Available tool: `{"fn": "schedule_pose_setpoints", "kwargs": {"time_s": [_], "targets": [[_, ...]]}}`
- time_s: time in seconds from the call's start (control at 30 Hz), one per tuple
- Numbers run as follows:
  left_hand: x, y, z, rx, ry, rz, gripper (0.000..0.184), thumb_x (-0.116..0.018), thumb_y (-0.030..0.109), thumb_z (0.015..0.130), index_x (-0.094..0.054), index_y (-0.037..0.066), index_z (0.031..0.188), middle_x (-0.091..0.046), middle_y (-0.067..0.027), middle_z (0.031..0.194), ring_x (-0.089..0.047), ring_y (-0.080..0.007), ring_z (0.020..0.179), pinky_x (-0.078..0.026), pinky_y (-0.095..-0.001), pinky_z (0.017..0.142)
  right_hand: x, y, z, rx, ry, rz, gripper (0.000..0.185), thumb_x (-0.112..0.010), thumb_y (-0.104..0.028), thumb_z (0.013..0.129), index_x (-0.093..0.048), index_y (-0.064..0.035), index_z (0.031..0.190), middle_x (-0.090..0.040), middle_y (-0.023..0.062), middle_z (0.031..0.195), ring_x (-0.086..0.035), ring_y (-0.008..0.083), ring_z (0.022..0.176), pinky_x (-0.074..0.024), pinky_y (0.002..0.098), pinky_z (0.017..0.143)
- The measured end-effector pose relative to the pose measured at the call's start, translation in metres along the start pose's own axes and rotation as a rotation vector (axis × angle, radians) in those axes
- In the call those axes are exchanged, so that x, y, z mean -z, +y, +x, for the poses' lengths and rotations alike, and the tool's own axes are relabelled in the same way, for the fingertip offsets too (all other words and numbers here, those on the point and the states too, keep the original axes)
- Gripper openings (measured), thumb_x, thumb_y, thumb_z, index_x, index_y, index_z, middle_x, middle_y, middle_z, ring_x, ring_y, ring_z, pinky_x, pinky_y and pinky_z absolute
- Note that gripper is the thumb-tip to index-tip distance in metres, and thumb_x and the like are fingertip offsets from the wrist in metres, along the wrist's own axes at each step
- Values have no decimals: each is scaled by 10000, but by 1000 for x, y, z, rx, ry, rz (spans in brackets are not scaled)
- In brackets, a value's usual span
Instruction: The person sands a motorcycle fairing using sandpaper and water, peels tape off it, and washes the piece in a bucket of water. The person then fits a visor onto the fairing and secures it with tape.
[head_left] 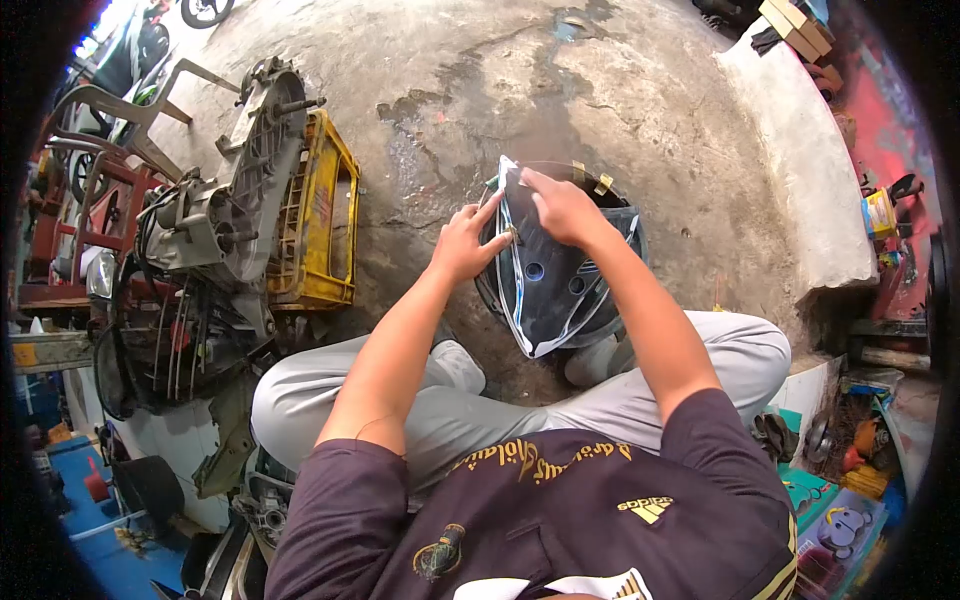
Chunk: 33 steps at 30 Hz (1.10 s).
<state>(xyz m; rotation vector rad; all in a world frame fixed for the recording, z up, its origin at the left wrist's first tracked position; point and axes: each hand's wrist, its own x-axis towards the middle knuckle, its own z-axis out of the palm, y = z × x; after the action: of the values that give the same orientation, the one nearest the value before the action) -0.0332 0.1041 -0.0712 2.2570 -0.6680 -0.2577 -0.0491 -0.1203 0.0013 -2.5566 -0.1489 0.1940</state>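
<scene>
A dark motorcycle body panel (548, 262) with white and blue edging lies between my legs, its narrow end pointing away from me. Two round holes show in its nearer half. Beneath it is a dark round tub-like thing (628, 212), mostly covered. My left hand (467, 242) grips the panel's left edge, thumb on top and index finger stretched along the rim. Close to the far tip, my right hand (566, 208) is closed with its fingertips pressed on the panel. Whatever small pale thing may be in those fingers is hard to make out.
On the left, a large metal engine casing (235, 190) leans by a yellow plastic crate (345, 215). A chair frame (130, 105) stands behind it. Tools and parts lie at lower left and right. A raised concrete ledge (800, 160) borders the stained floor (440, 60) on the right.
</scene>
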Motion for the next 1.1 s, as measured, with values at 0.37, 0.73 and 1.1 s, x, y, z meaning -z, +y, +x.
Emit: {"fn": "schedule_pose_setpoints", "kwargs": {"time_s": [0.37, 0.73, 1.1], "targets": [[-9, -17, 4, 154, 0, 53, 1275, -702, 720, 799, 8, 118, 1671, -549, -301, 1422, -550, -452, 1303, -459, -522, 1059, -28, 11, 58, 136, 26, -30, 568, -434, -142, 1041, -304, -46, 1586, -606, 247, 1394, -593, 454, 1227, -479, 488, 1024], [-13, -21, 6, 287, -84, -40, 1262, -674, 794, 776, -113, 99, 1667, -545, -310, 1440, -549, -450, 1329, -439, -504, 1105, 6, 8, -65, 445, -58, -319, 653, -553, -39, 890, -416, -12, 1528, -518, 224, 1506, -519, 358, 1385, -417, 433, 1170], [-4, -20, 14, 280, -182, 54, 1149, -630, 813, 801, -145, 248, 1675, -512, -292, 1494, -508, -440, 1387, -427, -508, 1130, -21, -8, 28, 269, 71, -378, 719, -586, -56, 897, -334, -13, 1569, -515, 230, 1493, -543, 406, 1323, -448, 435, 1118]]}}
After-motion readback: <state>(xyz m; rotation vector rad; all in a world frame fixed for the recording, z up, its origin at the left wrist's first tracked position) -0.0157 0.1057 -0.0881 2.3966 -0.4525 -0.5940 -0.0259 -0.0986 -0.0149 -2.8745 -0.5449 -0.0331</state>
